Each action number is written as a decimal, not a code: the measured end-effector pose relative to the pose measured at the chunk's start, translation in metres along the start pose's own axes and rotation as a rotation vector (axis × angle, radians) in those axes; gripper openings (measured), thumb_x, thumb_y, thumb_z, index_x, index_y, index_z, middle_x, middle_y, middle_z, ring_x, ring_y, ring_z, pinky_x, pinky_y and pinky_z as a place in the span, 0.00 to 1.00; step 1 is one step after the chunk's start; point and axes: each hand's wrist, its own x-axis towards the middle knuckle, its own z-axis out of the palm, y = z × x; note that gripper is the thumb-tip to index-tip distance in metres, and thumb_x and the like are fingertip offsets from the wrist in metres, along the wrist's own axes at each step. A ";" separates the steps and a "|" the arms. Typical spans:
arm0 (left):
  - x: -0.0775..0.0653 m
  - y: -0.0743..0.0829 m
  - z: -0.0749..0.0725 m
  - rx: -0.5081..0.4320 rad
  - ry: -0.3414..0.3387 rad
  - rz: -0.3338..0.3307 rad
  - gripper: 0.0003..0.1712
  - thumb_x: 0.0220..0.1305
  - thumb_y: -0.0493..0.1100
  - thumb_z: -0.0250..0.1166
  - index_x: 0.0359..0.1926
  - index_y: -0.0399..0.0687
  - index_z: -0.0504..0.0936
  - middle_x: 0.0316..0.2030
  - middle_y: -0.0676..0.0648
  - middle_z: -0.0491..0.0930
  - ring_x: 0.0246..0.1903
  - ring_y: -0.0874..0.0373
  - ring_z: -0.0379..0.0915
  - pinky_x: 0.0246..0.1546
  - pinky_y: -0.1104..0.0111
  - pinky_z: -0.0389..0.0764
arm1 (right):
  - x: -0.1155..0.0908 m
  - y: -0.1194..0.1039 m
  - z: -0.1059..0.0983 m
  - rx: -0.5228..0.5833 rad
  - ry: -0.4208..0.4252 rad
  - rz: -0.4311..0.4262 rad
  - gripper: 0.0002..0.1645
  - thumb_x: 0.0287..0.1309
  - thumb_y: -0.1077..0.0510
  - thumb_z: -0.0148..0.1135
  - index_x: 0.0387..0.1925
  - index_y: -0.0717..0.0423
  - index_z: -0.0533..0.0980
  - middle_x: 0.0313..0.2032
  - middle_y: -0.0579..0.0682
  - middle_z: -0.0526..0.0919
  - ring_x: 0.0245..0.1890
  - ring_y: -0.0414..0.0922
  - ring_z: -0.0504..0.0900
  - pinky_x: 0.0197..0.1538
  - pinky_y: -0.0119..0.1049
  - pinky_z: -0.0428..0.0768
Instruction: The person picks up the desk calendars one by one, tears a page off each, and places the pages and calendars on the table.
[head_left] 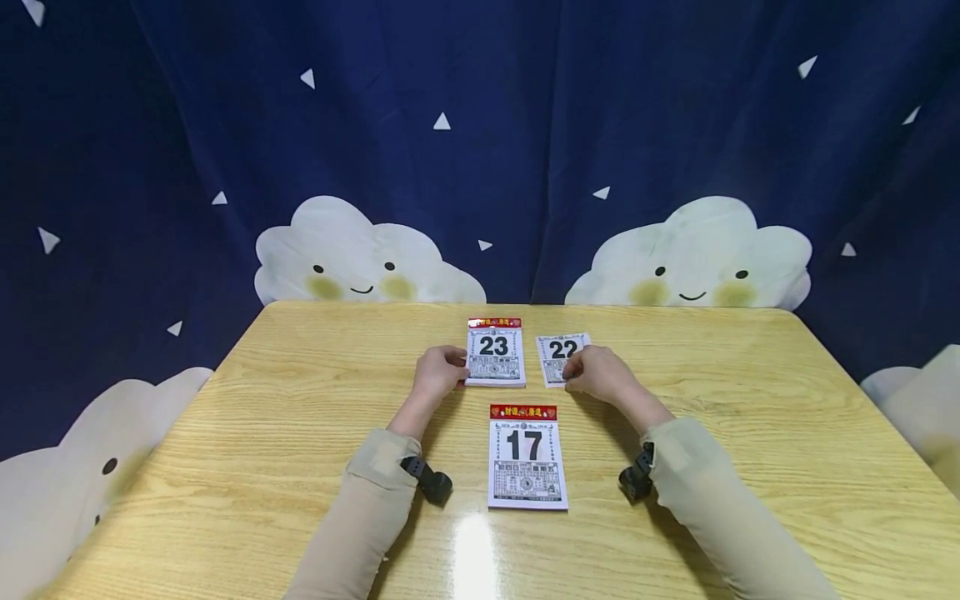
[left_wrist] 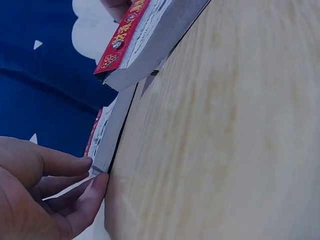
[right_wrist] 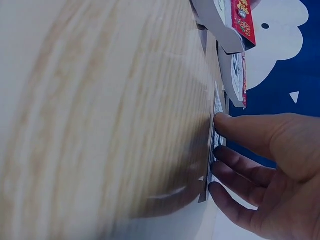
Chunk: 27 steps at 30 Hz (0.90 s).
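1. Navy cloud-print curtain behind a pale wooden tabletop.
2. Left hand: loosely bent fingers touching the red-topped white paper pad "23".
3. Right hand: slightly spread fingers on the loose white paper sheet "22", alongside (similar "17" pad's nearer).

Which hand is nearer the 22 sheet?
Right. Right hand touches 22 sheet on its right side; left hand is farther off, at the left edge of the 23 pad.
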 end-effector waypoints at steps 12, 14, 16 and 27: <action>-0.008 0.000 -0.012 0.151 0.028 0.077 0.17 0.48 0.33 0.65 0.43 0.39 0.81 0.37 0.41 0.82 0.27 0.56 0.78 0.29 0.72 0.77 | -0.008 -0.004 -0.003 0.054 0.039 0.010 0.08 0.45 0.59 0.65 0.31 0.56 0.81 0.30 0.49 0.82 0.30 0.44 0.76 0.39 0.40 0.75; -0.011 0.000 -0.014 0.179 0.031 0.091 0.16 0.49 0.35 0.65 0.43 0.39 0.81 0.37 0.42 0.82 0.28 0.56 0.77 0.29 0.72 0.76 | -0.012 -0.005 -0.003 0.072 0.038 0.005 0.09 0.46 0.59 0.64 0.32 0.57 0.81 0.29 0.49 0.82 0.29 0.43 0.76 0.38 0.39 0.75; -0.014 0.000 -0.016 0.171 0.019 0.088 0.16 0.50 0.35 0.65 0.43 0.39 0.81 0.36 0.42 0.82 0.29 0.55 0.77 0.28 0.73 0.76 | -0.015 -0.005 -0.003 0.087 0.035 -0.002 0.09 0.47 0.58 0.64 0.32 0.57 0.81 0.28 0.48 0.82 0.28 0.42 0.76 0.38 0.39 0.75; -0.029 -0.004 -0.020 0.087 -0.113 0.074 0.15 0.50 0.34 0.65 0.42 0.37 0.81 0.31 0.42 0.81 0.23 0.56 0.75 0.21 0.73 0.75 | -0.034 -0.014 -0.002 0.190 -0.001 -0.020 0.10 0.49 0.60 0.63 0.34 0.61 0.80 0.27 0.48 0.80 0.28 0.41 0.76 0.34 0.34 0.75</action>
